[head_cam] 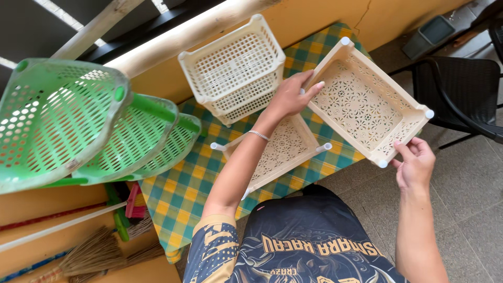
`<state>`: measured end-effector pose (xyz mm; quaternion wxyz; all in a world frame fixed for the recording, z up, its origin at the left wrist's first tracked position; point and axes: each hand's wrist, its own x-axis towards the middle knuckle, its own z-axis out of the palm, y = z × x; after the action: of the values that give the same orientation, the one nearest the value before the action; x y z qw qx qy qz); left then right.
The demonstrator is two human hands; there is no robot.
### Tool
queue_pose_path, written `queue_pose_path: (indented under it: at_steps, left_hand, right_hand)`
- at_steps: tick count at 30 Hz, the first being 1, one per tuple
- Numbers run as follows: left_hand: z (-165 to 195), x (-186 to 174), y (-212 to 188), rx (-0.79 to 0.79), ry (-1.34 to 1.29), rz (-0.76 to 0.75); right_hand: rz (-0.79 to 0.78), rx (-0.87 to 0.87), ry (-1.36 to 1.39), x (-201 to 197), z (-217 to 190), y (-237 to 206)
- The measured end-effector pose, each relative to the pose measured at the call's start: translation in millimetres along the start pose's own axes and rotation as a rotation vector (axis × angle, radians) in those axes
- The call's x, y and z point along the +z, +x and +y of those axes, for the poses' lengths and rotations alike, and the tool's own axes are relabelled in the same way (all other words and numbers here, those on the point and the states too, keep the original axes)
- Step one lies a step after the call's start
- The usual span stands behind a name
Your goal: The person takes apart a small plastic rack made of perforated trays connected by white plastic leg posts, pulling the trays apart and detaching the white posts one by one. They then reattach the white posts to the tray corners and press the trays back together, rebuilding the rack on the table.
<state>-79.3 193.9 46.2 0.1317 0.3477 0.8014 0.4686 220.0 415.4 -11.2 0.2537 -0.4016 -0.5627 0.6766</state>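
Held tray: a cream perforated plastic tray [367,105] with short round corner pegs, tilted in the air above the right edge of the table, its open side facing the camera.
Left hand [291,97]: fingers together and curled over the tray's left rim, thumb hidden behind the rim; a thin bracelet [258,135] sits on the wrist.
Right hand [414,162]: fingers lightly bent and a little apart, pinching the tray's near corner close to a white peg; how firmly cannot be told.
Lower tray: a second cream tray [283,149] lies flat on the table just under the left forearm, its pegs pointing sideways.
Stacked baskets: a white lattice basket stack [236,65] stands far on the table, just beside the left hand.
Table: a green and yellow checked cloth [183,194] covers it.
Green baskets: three nested green baskets [78,120] hang at the left, well apart from the held tray.
Chair: a black chair [461,89] stands at the right, near the tray's far corner.
Risk: the corner pinch looks light, so the tilted tray may slip or swing; its left rim may knock the white stack.
Hidden: the tray's underside, the left thumb, the table's near-left part under the green baskets, and the chair's right side, which is cut off.
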Motion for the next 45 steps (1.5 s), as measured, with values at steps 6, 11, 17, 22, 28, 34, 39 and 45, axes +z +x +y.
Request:
queue_pose_path:
  at_steps: [6,11,17,22,28,34,39,45]
  left_hand:
    - [-39,83,47,-0.095,0.134,-0.246]
    - [-70,131,62,-0.024,0.199,-0.229]
    - [-83,147,57,-0.141,0.196,-0.421]
    - [-90,155,44,-0.189,0.206,-0.484]
    - [-89,161,29,-0.181,0.201,-0.439]
    - [-79,151,19,-0.242,0.111,-0.386]
    - [-55,119,7,-0.183,0.037,-0.267]
    - [17,43,-44,-0.042,-0.092,-0.022]
  right_hand:
    - [0.116,0.174,0.005,-18,49,19]
    - [0.165,0.301,0.008,-24,84,42]
    - [0.197,0.419,0.021,-6,101,65]
    - [0.214,0.504,0.004,9,105,79]
    - [0.202,0.561,-0.007,16,110,87]
    - [0.053,0.588,0.136,8,117,86]
    - [0.196,0.637,0.039,-10,122,90]
    - [0.145,0.178,-0.071,-24,125,104]
